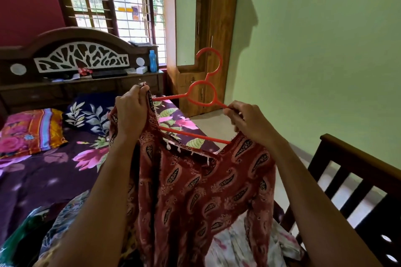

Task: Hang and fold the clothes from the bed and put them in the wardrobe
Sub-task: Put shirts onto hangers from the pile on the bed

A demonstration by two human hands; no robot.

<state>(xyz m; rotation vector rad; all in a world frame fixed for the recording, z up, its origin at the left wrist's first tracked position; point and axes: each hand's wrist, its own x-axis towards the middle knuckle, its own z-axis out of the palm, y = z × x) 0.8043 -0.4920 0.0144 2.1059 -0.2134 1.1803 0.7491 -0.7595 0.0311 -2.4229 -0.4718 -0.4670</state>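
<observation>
Your left hand (130, 110) is pinching the red dress (195, 191) at one shoulder; your right hand (249, 123) is gripping the orange hanger (201, 95) inside its neckline, above the bed (43, 169).

You get your light as daylight from the barred window (112, 0), whose panes are washed out white. The wardrobe (195, 28) throws a soft shadow on the green wall (314, 50). Straight lines bend toward the edges, and the heap of clothes (50, 230) at bottom left is dim and blurred.

A home bedroom: bed (43, 171) with carved headboard (71, 50), pillows (30, 130), wooden wardrobe (214, 28).
</observation>
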